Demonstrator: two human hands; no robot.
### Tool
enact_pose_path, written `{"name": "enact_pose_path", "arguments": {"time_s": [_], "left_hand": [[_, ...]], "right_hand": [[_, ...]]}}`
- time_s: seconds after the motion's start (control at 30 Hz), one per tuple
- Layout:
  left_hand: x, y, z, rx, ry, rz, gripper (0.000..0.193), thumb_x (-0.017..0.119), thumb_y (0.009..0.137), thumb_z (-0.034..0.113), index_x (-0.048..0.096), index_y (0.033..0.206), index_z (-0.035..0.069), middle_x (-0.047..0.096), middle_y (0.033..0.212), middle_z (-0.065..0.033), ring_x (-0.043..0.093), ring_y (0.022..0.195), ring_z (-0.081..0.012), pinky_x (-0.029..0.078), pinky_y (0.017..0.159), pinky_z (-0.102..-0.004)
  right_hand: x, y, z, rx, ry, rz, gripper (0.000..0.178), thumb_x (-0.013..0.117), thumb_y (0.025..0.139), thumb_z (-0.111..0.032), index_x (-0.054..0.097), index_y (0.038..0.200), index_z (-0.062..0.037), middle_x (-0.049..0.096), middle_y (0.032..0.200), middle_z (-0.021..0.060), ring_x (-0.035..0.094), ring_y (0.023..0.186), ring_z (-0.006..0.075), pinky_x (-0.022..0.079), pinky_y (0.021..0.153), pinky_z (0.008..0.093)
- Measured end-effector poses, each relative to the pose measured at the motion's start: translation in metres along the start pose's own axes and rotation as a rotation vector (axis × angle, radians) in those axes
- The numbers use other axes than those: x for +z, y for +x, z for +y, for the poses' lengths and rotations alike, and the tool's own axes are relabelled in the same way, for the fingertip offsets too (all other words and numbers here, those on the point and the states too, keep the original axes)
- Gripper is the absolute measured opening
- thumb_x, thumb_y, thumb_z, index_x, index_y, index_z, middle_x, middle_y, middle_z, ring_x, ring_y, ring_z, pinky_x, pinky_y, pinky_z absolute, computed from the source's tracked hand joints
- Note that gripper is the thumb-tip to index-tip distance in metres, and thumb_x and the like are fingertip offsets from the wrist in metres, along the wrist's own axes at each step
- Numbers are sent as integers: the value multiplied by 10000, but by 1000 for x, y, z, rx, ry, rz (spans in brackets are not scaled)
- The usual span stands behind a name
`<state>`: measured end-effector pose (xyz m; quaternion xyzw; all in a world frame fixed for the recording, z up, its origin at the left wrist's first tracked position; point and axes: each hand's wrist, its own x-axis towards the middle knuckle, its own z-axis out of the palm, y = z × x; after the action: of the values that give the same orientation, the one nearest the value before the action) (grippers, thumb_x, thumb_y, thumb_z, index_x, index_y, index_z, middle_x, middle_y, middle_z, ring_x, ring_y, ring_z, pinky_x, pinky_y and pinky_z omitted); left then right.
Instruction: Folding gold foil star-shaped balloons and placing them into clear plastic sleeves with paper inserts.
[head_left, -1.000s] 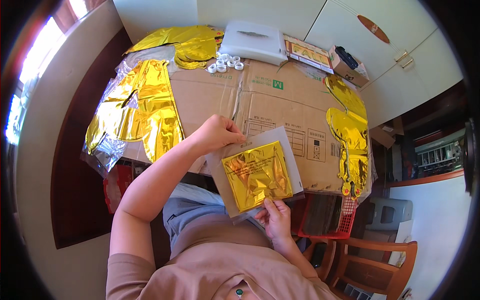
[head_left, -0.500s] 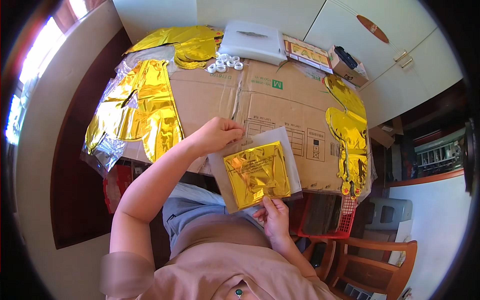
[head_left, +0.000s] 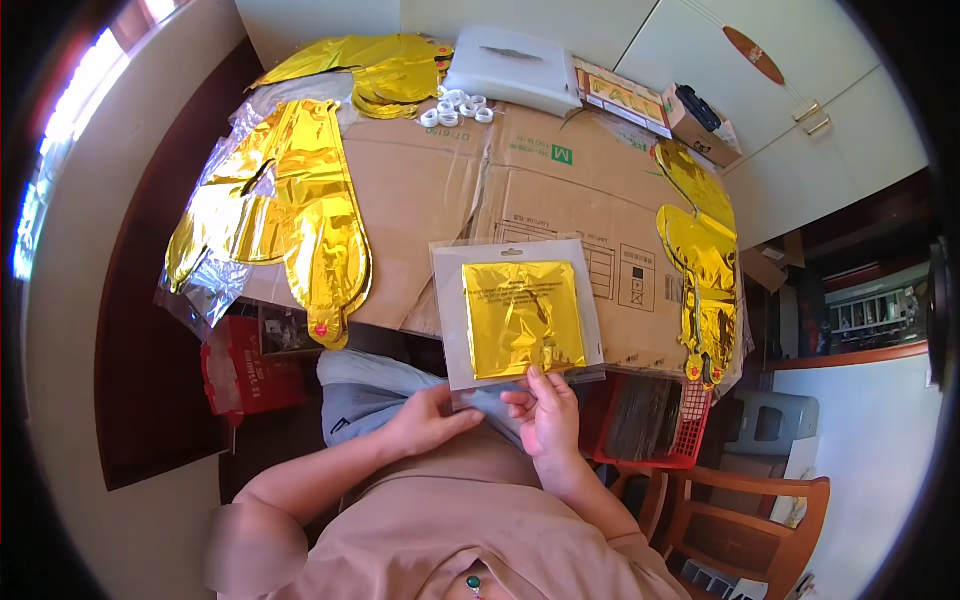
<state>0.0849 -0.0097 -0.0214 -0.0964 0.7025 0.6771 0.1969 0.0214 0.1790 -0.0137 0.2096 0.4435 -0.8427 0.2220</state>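
Strong daylight is admitted from a window (head_left: 40, 200) at upper left; glare is produced on gold foil (head_left: 300, 210); edges are bent and vignetted.

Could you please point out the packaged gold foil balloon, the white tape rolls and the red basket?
packaged gold foil balloon (head_left: 522, 318), head view, middle of the folded foil.
white tape rolls (head_left: 456, 108), head view, centre of the cluster.
red basket (head_left: 688, 420), head view, its mesh side.

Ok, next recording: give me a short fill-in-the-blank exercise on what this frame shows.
1. Both hands, the left hand and the right hand, grip the ____ edge of the clear packet.
2. The folded foil inside the packet is ____ in colour.
3. The packet lies on flattened ____ that covers the table.
4. The small white rolls sit at the ____ side of the table from the person.

Missing words: near (bottom); gold; cardboard; far
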Motion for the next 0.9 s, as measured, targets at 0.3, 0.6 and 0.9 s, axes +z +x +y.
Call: {"name": "enact_pose_path", "arguments": {"time_s": [0.3, 0.6, 0.9], "left_hand": [[26, 23, -3, 263, -530, -146, 373, 625, 986, 145, 576, 1322, -9, 666, 1213, -94, 627, 1100, -174, 522, 938, -358], [21, 33, -14, 170, -385, -15, 236, 531, 1030, 79, 661, 1203, -14, 705, 1025, -86, 650, 864, -140, 549, 786, -298], [20, 26, -9, 166, -342, -66, 220, 507, 1034, 82, 674, 1123, -30, 697, 952, -74, 635, 832, -131, 539, 765, -287]], "right_hand": [[5, -4, 3, -4, 24, -12, 195, 656, 977, -225, 586, 1046, -56, 687, 865, 72, 725, 692, 211, 496, 479, 274], [10, -5, 4, -5, 33, 2, 160, 625, 997, -210, 596, 1046, -60, 655, 885, 68, 724, 680, 194, 445, 433, 251], [18, -5, 5, -19, 50, 73, 145, 620, 1000, -200, 577, 1009, -62, 624, 857, 48, 709, 652, 174, 422, 426, 252]]}}
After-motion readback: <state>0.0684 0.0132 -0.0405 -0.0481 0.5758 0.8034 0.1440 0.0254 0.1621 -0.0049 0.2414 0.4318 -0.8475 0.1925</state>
